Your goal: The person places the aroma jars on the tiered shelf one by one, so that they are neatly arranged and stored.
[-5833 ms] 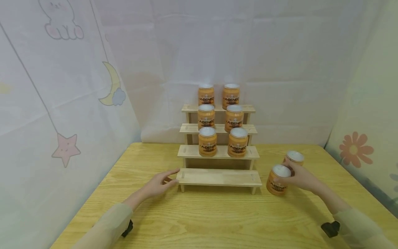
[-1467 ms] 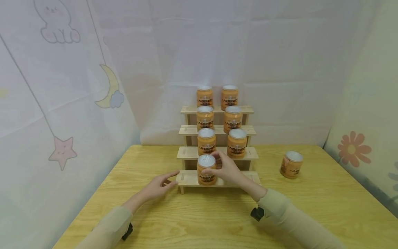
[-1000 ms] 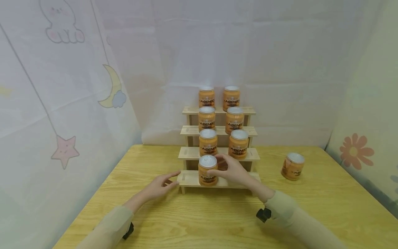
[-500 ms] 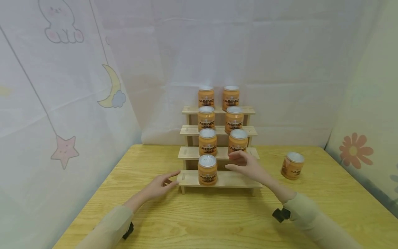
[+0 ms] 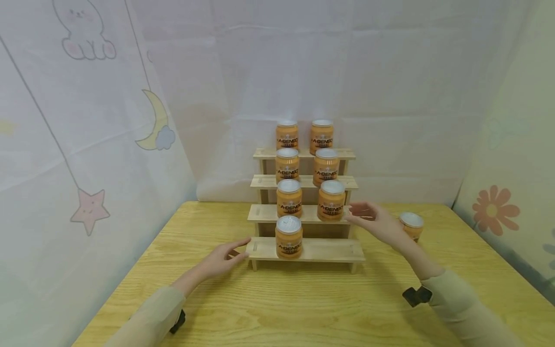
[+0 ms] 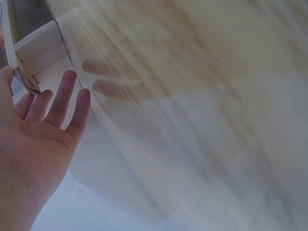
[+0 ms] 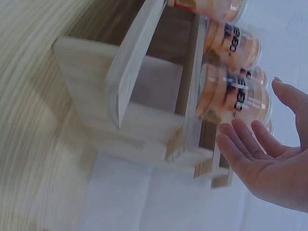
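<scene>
A stepped wooden rack stands on the table with orange, silver-lidded cans in pairs on its three upper shelves. One can stands alone at the left of the lowest shelf. My left hand has its fingers extended, tips right at that shelf's left end; the left wrist view shows the palm. Off the rack's right side my right hand is held with loosely bent fingers and nothing in it. Its fingertips are near the right can of the third shelf. Partly hidden behind this hand is another can on the table.
The wooden table extends in front of and on both sides of the rack. A pale cloth backdrop hangs behind, with printed cloth walls left and right. A black wrist camera sits under the right sleeve.
My right hand carried a can from the table's right side to the lowest shelf, let go of it and drew back rightward toward the remaining table can. The left hand stayed at the rack.
</scene>
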{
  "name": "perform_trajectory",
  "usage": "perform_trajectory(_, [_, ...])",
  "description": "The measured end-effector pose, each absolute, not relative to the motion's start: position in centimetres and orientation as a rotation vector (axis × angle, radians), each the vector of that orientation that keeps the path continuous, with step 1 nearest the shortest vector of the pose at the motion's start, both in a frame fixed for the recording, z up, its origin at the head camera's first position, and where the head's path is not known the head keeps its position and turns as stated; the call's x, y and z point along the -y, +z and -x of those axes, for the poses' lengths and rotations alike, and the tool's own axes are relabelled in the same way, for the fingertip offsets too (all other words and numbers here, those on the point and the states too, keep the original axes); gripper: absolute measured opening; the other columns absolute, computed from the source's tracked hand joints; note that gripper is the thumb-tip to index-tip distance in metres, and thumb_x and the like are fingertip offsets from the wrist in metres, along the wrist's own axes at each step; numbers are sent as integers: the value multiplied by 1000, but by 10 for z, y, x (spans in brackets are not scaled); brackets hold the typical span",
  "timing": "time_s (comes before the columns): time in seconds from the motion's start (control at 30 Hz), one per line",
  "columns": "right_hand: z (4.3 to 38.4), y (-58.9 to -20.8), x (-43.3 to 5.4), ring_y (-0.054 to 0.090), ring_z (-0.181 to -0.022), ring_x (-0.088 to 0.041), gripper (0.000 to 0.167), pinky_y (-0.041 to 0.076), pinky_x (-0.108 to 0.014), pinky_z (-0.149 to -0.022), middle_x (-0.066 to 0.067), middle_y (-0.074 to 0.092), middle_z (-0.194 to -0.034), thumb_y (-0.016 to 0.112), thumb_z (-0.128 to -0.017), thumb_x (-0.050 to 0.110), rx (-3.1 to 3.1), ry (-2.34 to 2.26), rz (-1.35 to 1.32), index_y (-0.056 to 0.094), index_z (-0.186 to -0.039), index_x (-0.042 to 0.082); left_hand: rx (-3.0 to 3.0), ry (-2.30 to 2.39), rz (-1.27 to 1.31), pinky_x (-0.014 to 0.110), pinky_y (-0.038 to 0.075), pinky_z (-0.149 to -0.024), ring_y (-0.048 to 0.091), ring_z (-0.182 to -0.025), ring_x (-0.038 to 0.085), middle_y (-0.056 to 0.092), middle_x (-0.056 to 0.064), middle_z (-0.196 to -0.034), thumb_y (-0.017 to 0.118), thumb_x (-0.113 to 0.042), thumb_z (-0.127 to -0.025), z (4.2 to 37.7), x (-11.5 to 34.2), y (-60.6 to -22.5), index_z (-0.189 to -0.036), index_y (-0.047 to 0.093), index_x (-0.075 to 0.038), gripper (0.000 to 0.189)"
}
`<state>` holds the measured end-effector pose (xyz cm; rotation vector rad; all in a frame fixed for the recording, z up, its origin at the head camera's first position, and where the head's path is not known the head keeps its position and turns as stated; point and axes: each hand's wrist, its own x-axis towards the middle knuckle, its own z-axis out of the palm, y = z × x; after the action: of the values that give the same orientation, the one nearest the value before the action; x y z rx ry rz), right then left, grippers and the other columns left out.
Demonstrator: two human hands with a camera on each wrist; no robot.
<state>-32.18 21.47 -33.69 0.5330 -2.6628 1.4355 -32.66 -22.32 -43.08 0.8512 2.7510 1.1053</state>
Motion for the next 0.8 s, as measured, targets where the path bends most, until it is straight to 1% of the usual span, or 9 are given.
perform_trajectory(0.1, [324, -337, -230, 49, -121, -36, 56, 47, -49, -96, -18, 50, -133, 59, -92, 39, 2665, 1414, -494, 45, -136, 8, -2743, 1116, -841, 42, 53, -87, 62, -106, 27, 41, 10, -146, 48, -37, -98, 326, 223, -430, -146, 37, -17, 53])
perform_trajectory(0.23, [326, -339, -251, 46, -123, -39, 56, 44, -52, -97, -20, 48, -134, 57, -93, 38, 2637, 1384, -479, 43, -137, 5, -2746, 1116, -846, 42, 53, -87, 62, -106, 26, 41, 10, -146, 48, -37, -98, 327, 224, -431, -146, 37, -17, 53])
perform_trajectory(0.43, [329, -344, -281, 40, -127, -42, 56, 37, -56, -100, -23, 44, -138, 55, -95, 37, 2648, 1338, -404, 42, -137, 3, -2761, 1096, -901, 42, 54, -85, 62, -104, 30, 41, 15, -145, 47, -34, -99, 327, 224, -433, -145, 37, -10, 52])
perform_trajectory(0.5, [332, -347, -290, 40, -126, -43, 57, 37, -57, -99, -25, 43, -138, 55, -95, 37, 2658, 1310, -378, 42, -137, 2, -2763, 1090, -911, 42, 54, -85, 62, -103, 30, 41, 16, -145, 47, -34, -99, 327, 224, -433, -145, 37, -9, 53])
perform_trajectory(0.67, [340, -358, -312, 41, -124, -43, 60, 40, -58, -95, -26, 43, -137, 53, -96, 38, 2668, 1272, -326, 39, -139, -1, -2761, 1095, -880, 41, 54, -86, 62, -105, 28, 41, 12, -146, 47, -37, -99, 327, 225, -433, -145, 37, -12, 54])
perform_trajectory(0.8, [344, -366, -327, 39, -124, -45, 64, 38, -59, -96, -28, 40, -138, 51, -96, 39, 2664, 1303, -281, 34, -141, -3, -2761, 1093, -874, 41, 53, -87, 62, -105, 26, 40, 10, -146, 46, -38, -99, 328, 224, -433, -146, 36, -13, 54])
